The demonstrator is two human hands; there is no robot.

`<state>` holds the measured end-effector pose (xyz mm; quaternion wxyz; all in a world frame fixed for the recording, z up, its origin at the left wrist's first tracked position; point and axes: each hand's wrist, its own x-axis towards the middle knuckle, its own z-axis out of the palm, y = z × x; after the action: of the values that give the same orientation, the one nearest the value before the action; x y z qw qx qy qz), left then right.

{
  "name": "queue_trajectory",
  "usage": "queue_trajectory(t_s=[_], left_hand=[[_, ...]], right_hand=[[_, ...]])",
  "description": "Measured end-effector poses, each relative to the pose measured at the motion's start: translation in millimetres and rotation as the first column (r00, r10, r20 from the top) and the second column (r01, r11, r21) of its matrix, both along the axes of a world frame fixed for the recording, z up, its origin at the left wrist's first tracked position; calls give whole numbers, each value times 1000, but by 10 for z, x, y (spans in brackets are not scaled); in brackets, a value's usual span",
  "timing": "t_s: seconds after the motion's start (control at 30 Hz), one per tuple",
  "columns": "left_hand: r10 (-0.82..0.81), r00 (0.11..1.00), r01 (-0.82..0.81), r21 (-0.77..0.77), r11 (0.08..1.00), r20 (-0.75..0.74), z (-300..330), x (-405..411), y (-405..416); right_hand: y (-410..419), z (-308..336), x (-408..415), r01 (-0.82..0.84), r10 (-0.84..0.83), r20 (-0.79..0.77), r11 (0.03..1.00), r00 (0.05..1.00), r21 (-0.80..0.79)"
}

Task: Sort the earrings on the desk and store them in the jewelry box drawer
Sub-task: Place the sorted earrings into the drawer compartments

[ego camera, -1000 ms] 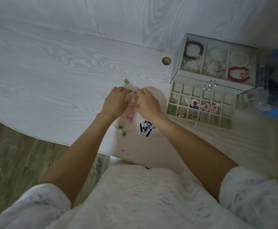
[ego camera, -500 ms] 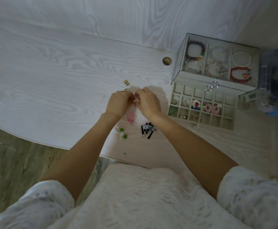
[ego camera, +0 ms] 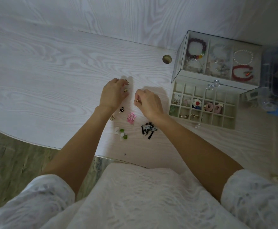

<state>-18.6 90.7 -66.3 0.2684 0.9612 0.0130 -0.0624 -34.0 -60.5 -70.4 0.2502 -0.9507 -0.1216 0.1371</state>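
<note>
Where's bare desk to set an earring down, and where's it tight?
Free: the wide desk stretch beyond the left hand, and the strip between the cable hole and both hands. Crowded: near the front edge, where the pink flower earring, green-and-white earrings and black fan earrings cluster, up to the drawer.

I log: left hand [ego camera: 112, 95] curled over a small gold earring [ego camera: 126, 90]; right hand [ego camera: 149, 101] pinching what looks like a gold bow earring [ego camera: 137, 100]; pink flower earrings [ego camera: 131, 117] on desk [ego camera: 44, 76]; divided drawer [ego camera: 204, 106] open.
</note>
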Motion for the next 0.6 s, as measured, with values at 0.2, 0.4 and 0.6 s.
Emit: queue_trajectory(t_s=[0.2, 0.4, 0.6], left_hand=[[-50, 999, 50, 22, 999, 1, -3, -6, -29], [-66, 997, 63, 103, 993, 28, 22, -38, -75], [-53, 998, 49, 70, 996, 46, 45, -34, -77]], right_hand=[[6, 13, -11, 11, -10, -20, 1000, 1000, 26], [-44, 38, -77, 11, -11, -1, 999, 1000, 51], [-178, 83, -106, 49, -47, -24, 996, 999, 68]])
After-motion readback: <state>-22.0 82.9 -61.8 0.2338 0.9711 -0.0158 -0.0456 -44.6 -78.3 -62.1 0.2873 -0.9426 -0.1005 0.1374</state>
